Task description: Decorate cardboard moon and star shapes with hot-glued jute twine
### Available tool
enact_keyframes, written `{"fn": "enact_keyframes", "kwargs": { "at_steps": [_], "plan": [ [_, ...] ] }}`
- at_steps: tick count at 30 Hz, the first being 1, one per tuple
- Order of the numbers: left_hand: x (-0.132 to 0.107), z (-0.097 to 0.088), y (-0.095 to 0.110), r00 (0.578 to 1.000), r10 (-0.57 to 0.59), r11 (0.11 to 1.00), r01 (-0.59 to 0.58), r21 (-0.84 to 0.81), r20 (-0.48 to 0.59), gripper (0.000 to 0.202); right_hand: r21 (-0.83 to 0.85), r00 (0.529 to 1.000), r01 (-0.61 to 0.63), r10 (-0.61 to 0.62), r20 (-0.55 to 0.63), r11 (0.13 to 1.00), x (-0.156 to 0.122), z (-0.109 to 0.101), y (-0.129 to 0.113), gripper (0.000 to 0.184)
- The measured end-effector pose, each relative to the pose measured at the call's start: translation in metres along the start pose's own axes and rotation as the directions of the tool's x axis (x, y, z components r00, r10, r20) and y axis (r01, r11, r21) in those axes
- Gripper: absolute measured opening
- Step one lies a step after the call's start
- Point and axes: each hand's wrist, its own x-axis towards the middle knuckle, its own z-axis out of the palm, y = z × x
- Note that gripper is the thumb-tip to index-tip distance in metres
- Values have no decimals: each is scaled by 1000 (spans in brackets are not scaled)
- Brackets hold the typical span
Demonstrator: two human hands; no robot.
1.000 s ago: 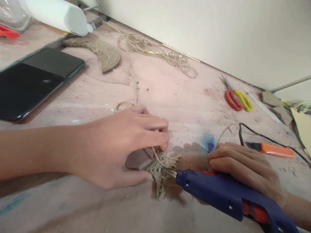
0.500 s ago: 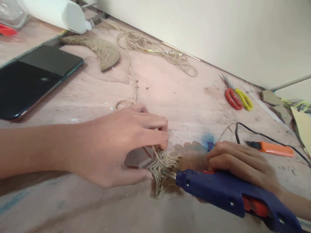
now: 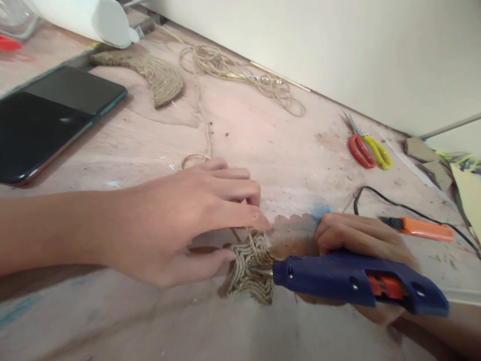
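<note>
A small star wrapped in rows of jute twine (image 3: pixel 250 288) lies on the table in the lower middle. My left hand (image 3: pixel 180 220) holds it at its upper left, thumb on one side and index finger at the top. A strand of twine runs from the star up under that hand. In my right hand (image 3: pixel 361 233) is a dark blue glue gun (image 3: pixel 323 278), gripped from behind so that part of the grip is hidden. The gun's metal nozzle (image 3: pixel 263 271) points left over the middle of the star and appears to touch the twine.
A phone (image 3: pixel 52 120) and a twine-covered crescent (image 3: pixel 158 75) lie at the left, near a white bottle (image 3: pixel 93 20). Loose twine (image 3: pixel 214 60) is heaped along the wall. Scissors (image 3: pixel 364 145), an orange cutter (image 3: pixel 426 229) and a black cord (image 3: pixel 394 201) lie right.
The star has turned under my left hand, and the index finger reaches farther right. The glue gun's rear end has risen, so the gun lies more level.
</note>
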Motion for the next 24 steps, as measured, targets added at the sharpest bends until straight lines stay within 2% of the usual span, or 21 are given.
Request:
{"fn": "enact_keyframes", "kwargs": {
  "at_steps": [4, 6, 9, 11, 16, 19, 22, 24],
  "plan": [
    [-5, -8, -2, 992, 108, 993, -104, -59, 60, 34, 20, 1000, 2, -2, 22, 1000, 0, -2, 1, 24],
    [-6, -8, 0, 988, 140, 989, -137, -46, 62, 38, 29, 999, 16, -17, 49, 999, 0, -3, 2, 25],
    [-7, -8, 5, 992, 116, 993, -115, -20, 59, 43, 1, 999, 2, -2, 55, 1000, -1, -4, 2, 26],
    [-7, -9, 6, 992, 106, 994, -104, -31, 67, 37, -1, 999, -2, 2, 33, 1000, -1, -6, 2, 25],
    [-8, -9, 3, 988, 119, 993, -117, -33, 102, 23, 1, 996, -13, 13, 91, 1000, -4, -7, 1, 29],
    [-7, -7, 1, 986, 127, 990, -121, -66, 106, 24, -7, 999, -33, 33, 2, 999, -7, 1, 0, 17],
    [-8, -7, 1, 984, 147, 987, -139, -80, 97, 26, -8, 994, -37, 36, -100, 999, -9, 7, 0, 24],
    [-8, -7, 1, 983, 144, 988, -136, -76, 113, 21, -19, 998, -19, 18, -53, 1000, -8, 6, 0, 20]
  ]
}}
